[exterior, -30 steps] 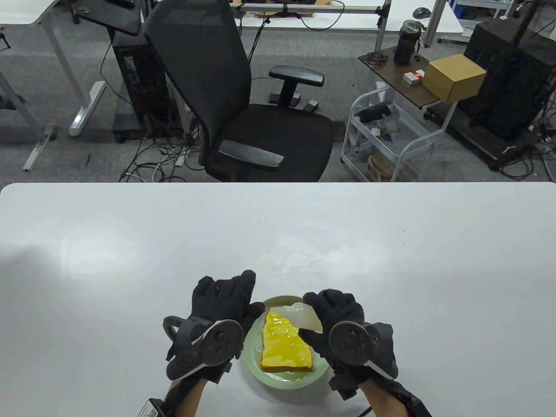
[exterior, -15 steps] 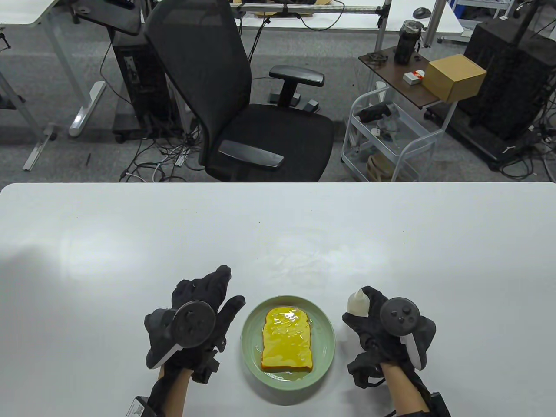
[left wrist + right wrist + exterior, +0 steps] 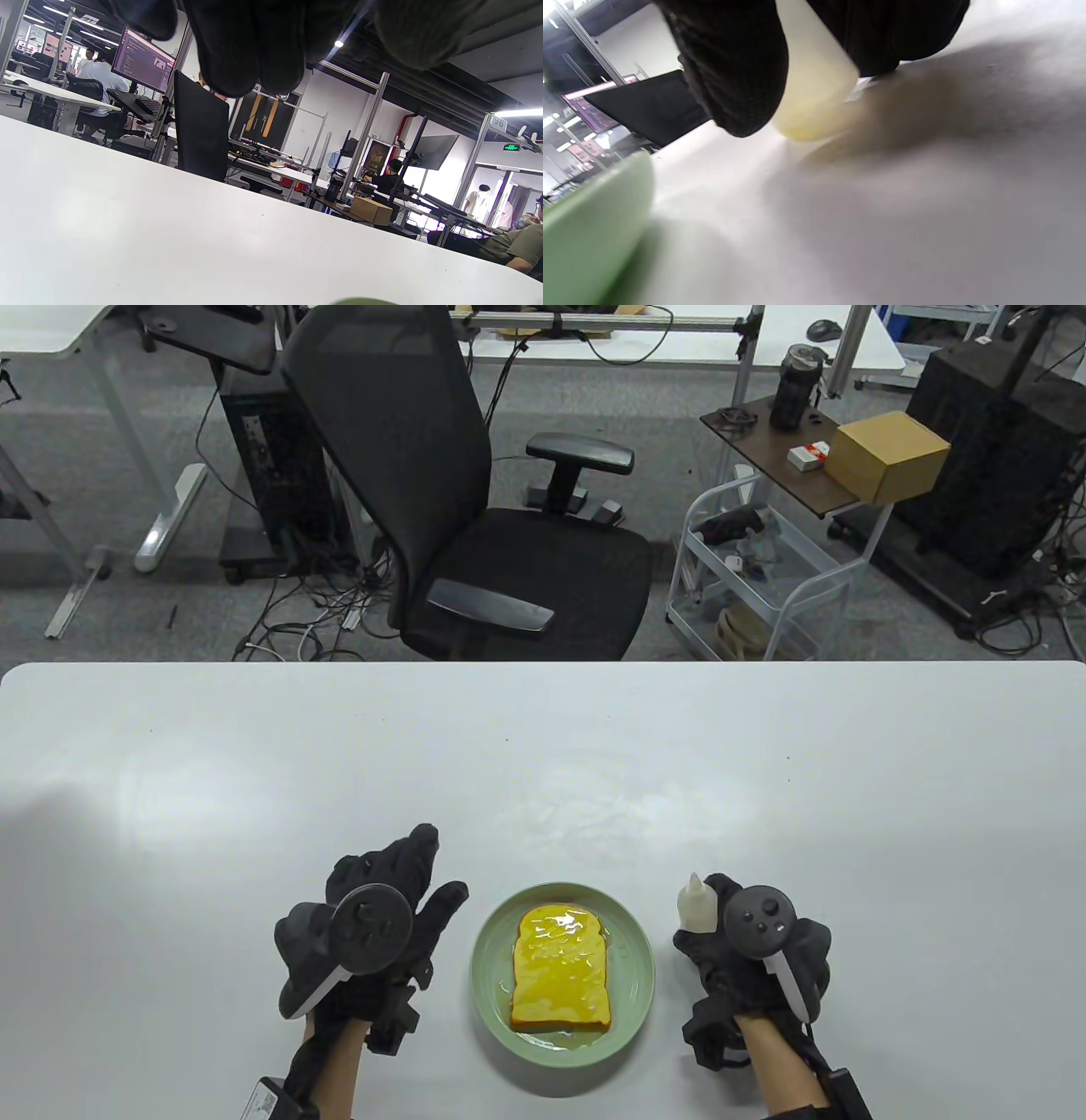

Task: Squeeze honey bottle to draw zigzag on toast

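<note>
While right hand [image 3: 747,959] grasps honey bottle [image 3: 694,903] upright right of plate [image 3: 632,933], left hand [image 3: 373,933] released; toast [image 3: 560,971] glazed, next: set down.

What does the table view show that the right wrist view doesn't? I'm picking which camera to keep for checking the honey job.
Only the table view shows the toast, glossy yellow, on the plate, the bottle's nozzle pointing up, and the left hand beside the plate, holding nothing.

Only the right wrist view shows the honey bottle's base, at or just above the table; contact is unclear.

Both show the right hand gripping the bottle beside the green plate.
</note>
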`<state>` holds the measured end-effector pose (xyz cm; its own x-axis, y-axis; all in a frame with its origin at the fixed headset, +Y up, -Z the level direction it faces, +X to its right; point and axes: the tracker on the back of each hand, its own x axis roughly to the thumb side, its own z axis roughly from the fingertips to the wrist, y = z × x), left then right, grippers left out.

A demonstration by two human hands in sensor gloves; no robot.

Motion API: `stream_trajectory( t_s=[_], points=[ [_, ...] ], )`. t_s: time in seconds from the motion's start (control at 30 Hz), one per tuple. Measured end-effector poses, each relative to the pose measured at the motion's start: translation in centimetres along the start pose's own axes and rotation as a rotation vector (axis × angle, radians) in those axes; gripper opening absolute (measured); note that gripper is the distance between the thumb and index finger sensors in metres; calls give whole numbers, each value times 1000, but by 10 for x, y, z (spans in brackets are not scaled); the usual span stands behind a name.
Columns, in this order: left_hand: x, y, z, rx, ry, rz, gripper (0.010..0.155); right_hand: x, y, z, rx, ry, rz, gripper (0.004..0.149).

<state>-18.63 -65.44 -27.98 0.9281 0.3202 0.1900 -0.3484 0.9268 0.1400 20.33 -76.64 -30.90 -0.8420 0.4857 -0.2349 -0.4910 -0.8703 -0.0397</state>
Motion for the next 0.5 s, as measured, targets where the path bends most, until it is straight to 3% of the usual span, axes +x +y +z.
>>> stream_trajectory(
  t_s=[0.17,0.5],
  points=[
    [-1,0,0,4,-1,0,76,-7,1,0,4,13,68,73],
    [0,-3,-1,-9,-2,-10,76,-14,-2,3,29,49,67,81]
  ],
)
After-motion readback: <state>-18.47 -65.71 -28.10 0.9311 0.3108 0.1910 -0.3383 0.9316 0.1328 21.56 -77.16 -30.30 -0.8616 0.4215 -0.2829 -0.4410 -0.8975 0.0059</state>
